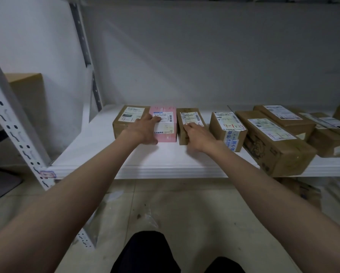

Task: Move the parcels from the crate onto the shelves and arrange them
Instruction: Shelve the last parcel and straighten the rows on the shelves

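I am resting my left hand (pixel 145 129) flat on the pink parcel (pixel 165 127) and gripping, right hand (pixel 197 134) curled, the brown parcel (pixel 187 123) beside it, closing the gap.

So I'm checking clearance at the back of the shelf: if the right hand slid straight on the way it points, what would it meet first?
Past the small brown parcel that the right hand rests on, only bare shelf shows, then the grey back wall. So probably the wall, though depth is hard to judge.

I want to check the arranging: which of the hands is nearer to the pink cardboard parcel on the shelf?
Left. The left hand rests on the pink cardboard parcel; the right hand grips the small brown cardboard box beside it, across a gap.
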### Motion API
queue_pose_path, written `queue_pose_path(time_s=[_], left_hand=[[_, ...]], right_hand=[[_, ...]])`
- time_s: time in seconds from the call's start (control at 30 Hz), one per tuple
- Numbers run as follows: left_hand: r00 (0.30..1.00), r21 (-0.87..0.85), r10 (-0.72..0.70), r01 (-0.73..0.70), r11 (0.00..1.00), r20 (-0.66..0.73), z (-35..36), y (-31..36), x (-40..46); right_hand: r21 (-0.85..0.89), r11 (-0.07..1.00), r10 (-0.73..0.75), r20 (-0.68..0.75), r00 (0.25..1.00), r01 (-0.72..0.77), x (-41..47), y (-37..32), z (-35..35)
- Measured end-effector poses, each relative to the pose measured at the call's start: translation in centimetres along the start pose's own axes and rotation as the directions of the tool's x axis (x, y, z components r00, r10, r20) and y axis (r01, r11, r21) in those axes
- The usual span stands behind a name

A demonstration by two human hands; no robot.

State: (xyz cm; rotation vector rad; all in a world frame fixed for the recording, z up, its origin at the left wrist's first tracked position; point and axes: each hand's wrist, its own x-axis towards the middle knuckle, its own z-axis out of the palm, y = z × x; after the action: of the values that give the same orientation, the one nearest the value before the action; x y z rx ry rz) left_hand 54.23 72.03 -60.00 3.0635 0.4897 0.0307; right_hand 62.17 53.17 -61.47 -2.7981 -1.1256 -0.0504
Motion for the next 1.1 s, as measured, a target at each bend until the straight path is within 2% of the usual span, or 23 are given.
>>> queue_pose_path(time_s=[0.27,0.37,0.5,0.57,0.73,1.1], left_hand=[[1.000,0.019,-0.002,0.002,1.000,-0.005,0.0,-0.2,-0.3],[1.000,0.021,-0.012,0.012,1.000,0.008,-0.4,0.0,-0.3],[1.000,0.021,-0.028,0.028,0.999,-0.008,-0.5,0.5,-0.1],[1.000,0.019,-0.026,0.026,0.999,-0.011,-0.6,0.7,-0.1],[1.000,0.024,-0.023,0.023,0.999,-0.014,-0.6,0.8,-0.2],[0.999,0.064,-0.010,0.013,0.998,-0.040,0.2,0.6,-0.4]], right_hand=[[0.067,0.998,0.001,-0.004,1.000,0.000,1.7,-0.6,-0.4],[0.022,1.000,0.005,-0.201,0.979,0.000,-0.7,0.2,-1.2],[0.020,0.992,0.122,-0.461,0.879,-0.128,-4.3,3.8,-2.5],[0.019,0.981,0.173,-0.520,0.837,-0.191,-5.7,5.8,-2.6],[-0.045,0.971,0.188,-0.454,0.871,-0.234,-6.5,7.8,-1.1],[0.128,0.987,0.132,-0.285,0.949,-0.099,-2.4,7.0,-0.4]])
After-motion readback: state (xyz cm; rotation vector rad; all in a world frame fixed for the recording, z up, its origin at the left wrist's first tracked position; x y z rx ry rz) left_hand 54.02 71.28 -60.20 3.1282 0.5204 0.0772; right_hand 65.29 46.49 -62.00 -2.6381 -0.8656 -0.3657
